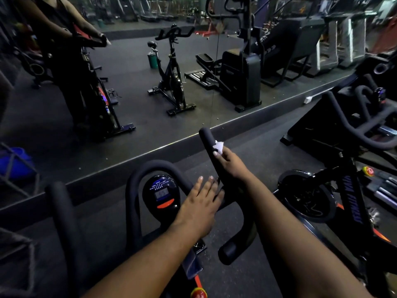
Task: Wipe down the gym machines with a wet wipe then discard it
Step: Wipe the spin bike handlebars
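Head view:
Bikes: two on the near side of the mirror; more in its reflection.
Wet wipe [218, 145]: one, white, on the right handlebar [211, 151] bar, near its far tip.
Right hand [229, 163]: fingers curled round the bar, pressing the wipe on; grip partly hidden, probably thumb underneath.
Left hand [200, 206]: fingers straight, flat on the handlebar beside the console [161, 193].
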{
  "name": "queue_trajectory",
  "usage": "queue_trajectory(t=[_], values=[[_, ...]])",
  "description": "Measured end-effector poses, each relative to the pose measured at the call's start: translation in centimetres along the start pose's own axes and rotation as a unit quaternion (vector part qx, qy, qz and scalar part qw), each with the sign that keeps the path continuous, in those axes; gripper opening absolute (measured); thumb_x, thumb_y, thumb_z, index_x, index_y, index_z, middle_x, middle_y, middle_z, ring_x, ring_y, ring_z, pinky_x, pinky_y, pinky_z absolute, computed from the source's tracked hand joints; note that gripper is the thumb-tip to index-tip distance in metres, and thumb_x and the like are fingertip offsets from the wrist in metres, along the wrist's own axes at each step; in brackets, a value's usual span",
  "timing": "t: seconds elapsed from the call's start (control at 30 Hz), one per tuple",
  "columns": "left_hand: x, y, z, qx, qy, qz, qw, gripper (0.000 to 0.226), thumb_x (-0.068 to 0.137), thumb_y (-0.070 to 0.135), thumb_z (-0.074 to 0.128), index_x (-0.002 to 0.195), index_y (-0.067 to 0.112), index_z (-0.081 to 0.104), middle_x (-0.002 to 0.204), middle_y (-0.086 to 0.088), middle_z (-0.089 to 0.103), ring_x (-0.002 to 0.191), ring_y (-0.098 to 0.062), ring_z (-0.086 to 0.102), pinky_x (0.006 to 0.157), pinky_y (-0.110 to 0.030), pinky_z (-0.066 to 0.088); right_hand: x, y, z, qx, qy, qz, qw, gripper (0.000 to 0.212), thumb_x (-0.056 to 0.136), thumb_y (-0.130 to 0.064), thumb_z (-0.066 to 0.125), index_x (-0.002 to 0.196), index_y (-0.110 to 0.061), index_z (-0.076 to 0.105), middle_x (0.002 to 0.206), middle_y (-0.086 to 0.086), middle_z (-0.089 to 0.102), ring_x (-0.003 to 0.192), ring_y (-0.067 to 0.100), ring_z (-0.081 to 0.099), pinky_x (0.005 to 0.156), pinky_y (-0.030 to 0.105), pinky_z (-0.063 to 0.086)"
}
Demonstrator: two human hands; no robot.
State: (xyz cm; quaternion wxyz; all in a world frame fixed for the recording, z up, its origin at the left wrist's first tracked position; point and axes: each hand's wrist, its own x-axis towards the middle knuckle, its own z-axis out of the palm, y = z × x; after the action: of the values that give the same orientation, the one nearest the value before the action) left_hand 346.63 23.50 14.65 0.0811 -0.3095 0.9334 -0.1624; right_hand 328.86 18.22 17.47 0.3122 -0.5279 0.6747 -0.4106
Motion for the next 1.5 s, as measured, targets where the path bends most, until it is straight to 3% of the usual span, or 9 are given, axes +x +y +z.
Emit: queue_trajectory(t=[0.13, 0.23, 0.57, 0.7, 0.87, 0.97, 1.2, 1.33, 1.5], values=[[0.0, 0.1, 0.4, -0.022, 0.023, -0.013, 0.999, 0.085, 0.102, 0.041, 0.042, 0.161, 0.012, -0.013, 0.169, -0.017, -0.014, 0.155, -0.035, -0.018, 0.114, -0.055, -0.03, 0.1, 3.2, -2.1, -0.095, -0.073, 0.056, 0.991, 0.033, 0.106, -0.033, 0.049, 0.122, -0.007, 0.062, 0.107, 0.006, 0.066, 0.102, 0.021, 0.061, 0.087, 0.036, 0.046], [0.0, 0.1, 0.3, -0.023, 0.03, -0.008, 0.999, 0.083, 0.103, 0.038, 0.038, 0.16, 0.012, -0.017, 0.167, -0.017, -0.019, 0.155, -0.035, -0.019, 0.114, -0.055, -0.029, 0.3, 4.3, -3.2, 0.005, -0.055, 0.063, 0.996, 0.022, 0.107, -0.024, 0.051, 0.1, -0.015, 0.069, 0.093, 0.003, 0.069, 0.092, 0.02, 0.062, 0.086, 0.042, 0.051], [-0.2, -0.1, 0.3, -0.027, 0.025, -0.004, 0.999, 0.085, 0.102, 0.04, 0.041, 0.159, 0.011, -0.016, 0.166, -0.019, -0.021, 0.153, -0.037, -0.024, 0.116, -0.056, -0.028, 4.5, -1.6, 0.2, 0.114, 0.055, 0.003, 0.992, 0.023, 0.096, -0.038, 0.057, 0.099, -0.019, 0.071, 0.088, -0.011, 0.067, 0.084, 0.002, 0.058, 0.076, 0.024, 0.045], [-0.2, 0.0, 0.0, -0.043, 0.041, -0.013, 0.998, 0.083, 0.102, 0.037, 0.041, 0.161, 0.012, -0.012, 0.169, -0.017, -0.015, 0.155, -0.034, -0.017, 0.116, -0.054, -0.029, 3.0, 1.5, -1.3, 0.04, 0.034, 0.011, 0.999, 0.012, 0.098, -0.012, 0.06, 0.104, -0.016, 0.071, 0.093, -0.002, 0.069, 0.089, 0.01, 0.058, 0.076, 0.026, 0.044], [-0.1, 0.1, 0.2, -0.043, 0.042, -0.012, 0.998, 0.081, 0.103, 0.034, 0.038, 0.16, 0.012, -0.014, 0.168, -0.018, -0.016, 0.155, -0.036, -0.017, 0.116, -0.055, -0.028, -2.1, 5.5, -4.2, -0.176, -0.052, -0.009, 0.983, 0.015, 0.095, -0.014, 0.065, 0.101, -0.021, 0.076, 0.104, -0.002, 0.076, 0.102, 0.007, 0.064, 0.086, 0.028, 0.049], [0.0, 0.2, 0.2, -0.031, 0.04, -0.014, 0.999, 0.081, 0.104, 0.037, 0.037, 0.16, 0.012, -0.016, 0.168, -0.018, -0.018, 0.155, -0.036, -0.017, 0.115, -0.056, -0.028, -4.6, 3.5, -6.7, -0.263, -0.147, 0.016, 0.953, 0.02, 0.097, -0.019, 0.062, 0.086, -0.034, 0.07, 0.097, -0.011, 0.071, 0.093, 0.002, 0.062, 0.07, 0.005, 0.042], [-0.1, 0.1, 0.0, -0.027, 0.021, -0.011, 0.999, 0.089, 0.1, 0.042, 0.045, 0.16, 0.012, -0.014, 0.169, -0.017, -0.015, 0.155, -0.035, -0.017, 0.114, -0.056, -0.03, 0.6, -3.7, -4.8, -0.315, 0.028, -0.174, 0.933, 0.059, 0.095, -0.004, 0.043, 0.152, -0.019, 0.046, 0.158, 0.006, 0.042, 0.141, 0.025, 0.045, 0.106, 0.034, 0.042], [-0.3, 0.0, -0.4, -0.028, 0.012, -0.003, 1.0, 0.09, 0.1, 0.044, 0.045, 0.161, 0.012, -0.013, 0.168, -0.016, -0.016, 0.156, -0.034, -0.015, 0.117, -0.055, -0.026, 3.7, -4.7, -2.1, -0.521, -0.104, -0.247, 0.811, 0.059, 0.098, -0.021, 0.025, 0.156, -0.015, 0.038, 0.165, 0.005, 0.029, 0.154, 0.026, 0.022, 0.122, 0.05, 0.022], [-0.1, -0.1, -0.2, -0.023, 0.018, -0.004, 1.0, 0.085, 0.102, 0.041, 0.042, 0.161, 0.011, -0.012, 0.169, -0.016, -0.011, 0.156, -0.036, -0.014, 0.117, -0.056, -0.025, 3.1, -2.1, -3.5, -0.625, -0.192, -0.321, 0.685, 0.06, 0.086, -0.024, 0.03, 0.134, -0.014, 0.064, 0.144, 0.004, 0.059, 0.141, 0.029, 0.047, 0.112, 0.061, 0.032]])
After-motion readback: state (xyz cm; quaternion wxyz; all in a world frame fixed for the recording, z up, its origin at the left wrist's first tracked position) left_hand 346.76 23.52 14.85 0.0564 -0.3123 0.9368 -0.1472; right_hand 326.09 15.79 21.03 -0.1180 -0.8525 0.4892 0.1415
